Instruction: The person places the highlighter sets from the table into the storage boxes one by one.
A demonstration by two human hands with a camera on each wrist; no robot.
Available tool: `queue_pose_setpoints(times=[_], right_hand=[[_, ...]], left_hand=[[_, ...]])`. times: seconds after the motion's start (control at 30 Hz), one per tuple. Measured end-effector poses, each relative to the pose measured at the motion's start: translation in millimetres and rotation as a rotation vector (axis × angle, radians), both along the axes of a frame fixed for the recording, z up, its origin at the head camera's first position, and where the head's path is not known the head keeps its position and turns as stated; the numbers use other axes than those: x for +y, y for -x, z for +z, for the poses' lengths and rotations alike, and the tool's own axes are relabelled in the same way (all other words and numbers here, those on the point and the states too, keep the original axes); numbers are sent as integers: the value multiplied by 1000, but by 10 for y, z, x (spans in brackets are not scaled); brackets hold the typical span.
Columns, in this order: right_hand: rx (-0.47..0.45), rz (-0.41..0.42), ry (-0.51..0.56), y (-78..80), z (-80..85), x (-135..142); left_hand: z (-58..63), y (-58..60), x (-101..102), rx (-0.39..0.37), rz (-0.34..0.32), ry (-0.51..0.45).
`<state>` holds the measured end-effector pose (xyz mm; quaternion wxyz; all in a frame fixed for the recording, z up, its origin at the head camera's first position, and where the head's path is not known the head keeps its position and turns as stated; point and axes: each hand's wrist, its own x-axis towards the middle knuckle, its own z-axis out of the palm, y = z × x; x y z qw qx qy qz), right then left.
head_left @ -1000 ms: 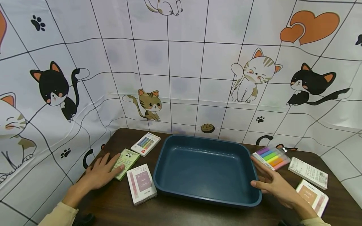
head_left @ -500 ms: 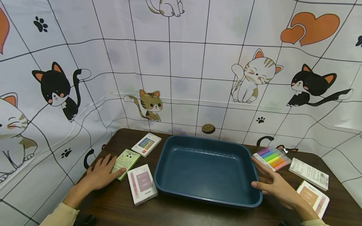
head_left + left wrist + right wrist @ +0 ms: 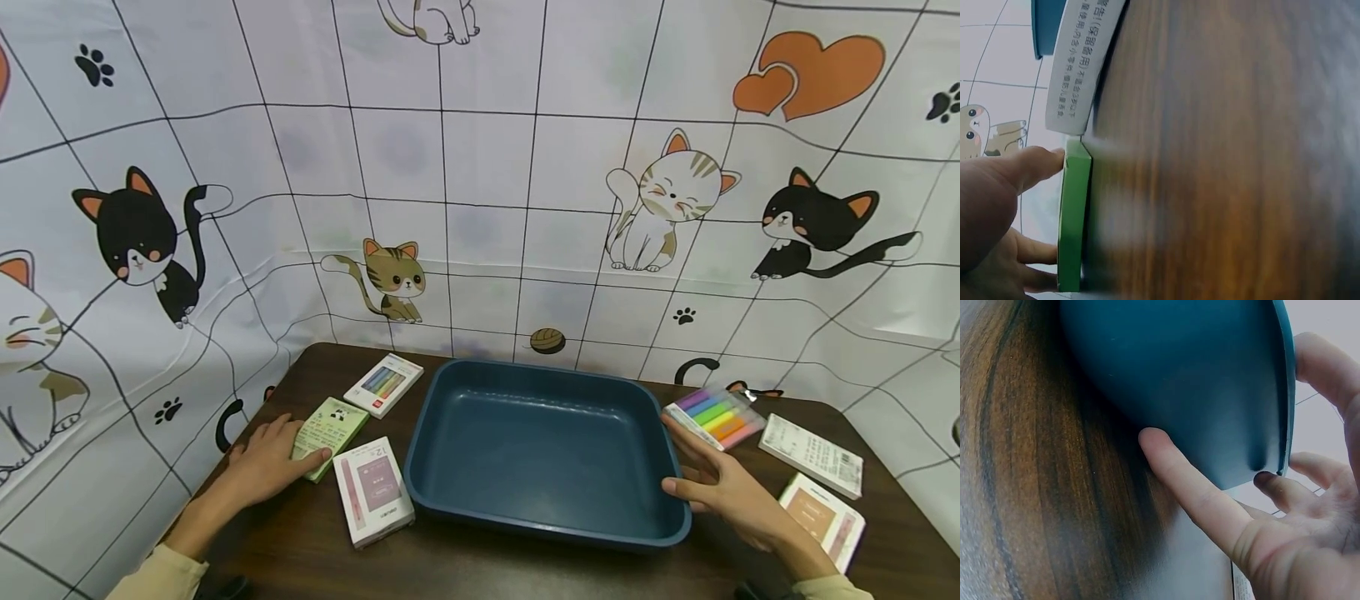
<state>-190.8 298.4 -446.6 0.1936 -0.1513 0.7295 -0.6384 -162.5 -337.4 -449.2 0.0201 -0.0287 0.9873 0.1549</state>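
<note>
Left hand rests on green box, left side of bench; grip spread, thumb near the box's right edge. White box with colored stripes behind it; pink-panel box in front and right, between green box and blue tray. Tray sits mid-bench. Right hand at tray's right side, grip pinching the wall: thumb over rim, a finger against outside. Right of tray: rainbow pack, barcode box, orange-panel box, 3 near each other.
</note>
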Motion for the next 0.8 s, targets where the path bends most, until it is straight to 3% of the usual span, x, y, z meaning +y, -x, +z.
queue_pose_setpoints(times=[0.33,0.5,0.8], right_hand=[[-4,0,8,10,-7,1],[-5,-4,-2,12,-4,4],[-6,-4,-13,6,9,-9]], left_hand=[[94,1,82,42,34,-107],[109,-8,103,110,9,-153],[104,-32,93,162,-13,-215]])
